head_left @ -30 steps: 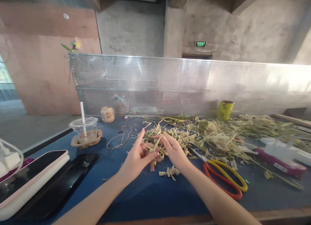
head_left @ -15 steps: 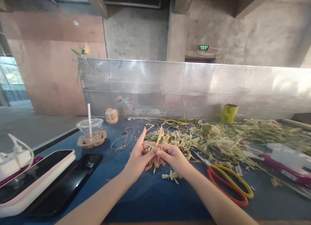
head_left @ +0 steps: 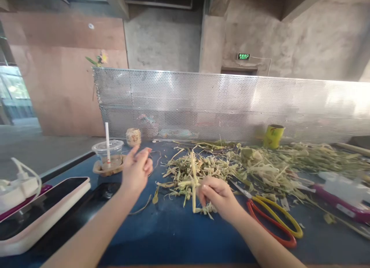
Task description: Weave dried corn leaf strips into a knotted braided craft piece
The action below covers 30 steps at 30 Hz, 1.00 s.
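Observation:
My right hand (head_left: 215,194) is closed in a pinch on a knotted strip of pale dried grass (head_left: 193,181), whose ends stick out up, down and to the left. Off to the left, my left hand (head_left: 137,168) hovers with thumb and forefinger apart and the other fingers curled; I see nothing in it. Behind its fingertips a thin brown string (head_left: 158,162) lies on the blue tabletop (head_left: 173,233). Just beyond the right hand spreads a heap of small knotted grass pieces (head_left: 214,162).
Scissors with red and yellow handles (head_left: 285,219) lie right of my right forearm, near loose dried grass (head_left: 268,167). A plastic cup with a straw (head_left: 108,150), phones, including a pale-cased one (head_left: 49,210), and chargers stand left. A perforated metal screen (head_left: 179,102) borders the far side.
My hands were together around the grass strip. My left hand has let go and moved left toward the string and cup; the right keeps the strip, now more visible.

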Each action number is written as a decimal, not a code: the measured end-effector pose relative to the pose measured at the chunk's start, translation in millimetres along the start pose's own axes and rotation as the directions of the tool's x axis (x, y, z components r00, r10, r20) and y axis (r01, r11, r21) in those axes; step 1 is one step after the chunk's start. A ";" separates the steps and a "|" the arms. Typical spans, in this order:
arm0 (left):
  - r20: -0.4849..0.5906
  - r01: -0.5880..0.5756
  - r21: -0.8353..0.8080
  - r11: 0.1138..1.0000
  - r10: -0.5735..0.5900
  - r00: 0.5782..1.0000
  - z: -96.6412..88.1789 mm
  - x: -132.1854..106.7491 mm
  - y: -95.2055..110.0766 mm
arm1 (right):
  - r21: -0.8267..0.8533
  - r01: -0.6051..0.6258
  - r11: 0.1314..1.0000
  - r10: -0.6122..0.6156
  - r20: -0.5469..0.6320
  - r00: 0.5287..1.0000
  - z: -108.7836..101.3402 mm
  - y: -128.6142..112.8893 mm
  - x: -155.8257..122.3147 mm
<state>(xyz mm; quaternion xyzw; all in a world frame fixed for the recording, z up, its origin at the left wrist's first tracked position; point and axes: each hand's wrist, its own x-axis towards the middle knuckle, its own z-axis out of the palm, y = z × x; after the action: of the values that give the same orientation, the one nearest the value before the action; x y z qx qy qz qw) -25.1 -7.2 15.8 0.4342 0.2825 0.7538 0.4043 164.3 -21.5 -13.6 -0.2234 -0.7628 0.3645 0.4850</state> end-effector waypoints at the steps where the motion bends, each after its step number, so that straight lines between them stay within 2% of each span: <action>1: 0.014 0.005 0.015 1.000 -0.005 1.000 -5.4 5.3 2.3 | -0.012 -0.018 1.000 0.017 -0.047 0.999 -2.2 0.3 -0.1; 2: 0.030 0.009 0.045 0.999 -0.010 0.999 -9.8 8.5 3.6 | -0.023 -0.062 0.998 0.059 -0.099 0.993 -4.2 1.6 1.0; 5: 0.100 -0.003 0.206 0.979 -0.018 0.995 -14.5 6.5 -0.9 | -0.044 -0.133 0.990 0.125 -0.144 0.982 -7.0 9.8 7.1; 8: 0.217 0.018 0.308 0.951 -0.089 0.972 -12.2 -3.6 -12.0 | -0.049 -0.156 0.986 0.151 -0.108 0.983 -5.3 18.7 9.9; 12: 0.388 0.114 0.395 0.911 -0.279 0.878 -9.8 -14.1 -20.1 | -0.081 -0.168 0.983 0.164 -0.051 0.985 -0.9 23.2 6.8; 14: 0.460 0.112 0.404 0.908 -0.307 0.833 -9.1 -18.0 -19.3 | -0.100 -0.159 0.982 0.157 -0.027 0.987 0.6 22.3 5.5; 16: 0.509 0.078 0.417 0.905 -0.304 0.805 -8.2 -21.6 -17.1 | -0.114 -0.152 0.982 0.154 0.011 0.988 1.3 20.7 4.6; 20: 0.533 0.017 0.450 0.893 -0.283 0.798 -6.7 -26.4 -15.0 | -0.123 -0.164 0.979 0.176 0.093 0.980 1.4 19.2 2.6; 25: 0.583 -0.037 0.448 0.893 -0.260 0.770 -6.1 -29.5 -18.3 | 0.103 -0.267 0.958 0.256 0.109 0.961 7.0 21.5 1.3; 28: 0.597 -0.073 0.498 0.864 -0.281 0.752 -6.2 -30.2 -19.7 | 0.073 -0.287 0.955 0.276 0.130 0.952 11.2 20.8 3.2; 30: 0.584 -0.093 0.538 0.838 -0.291 0.758 -6.4 -29.5 -19.2 | -0.016 -0.267 0.964 0.267 0.107 0.958 11.7 19.8 4.8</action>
<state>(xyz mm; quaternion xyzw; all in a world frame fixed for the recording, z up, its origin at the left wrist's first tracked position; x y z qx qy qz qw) -15.1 -23.0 -14.6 0.7448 0.3484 0.4243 0.3794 151.4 -9.5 -29.3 -0.3044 -0.7514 0.4375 0.3890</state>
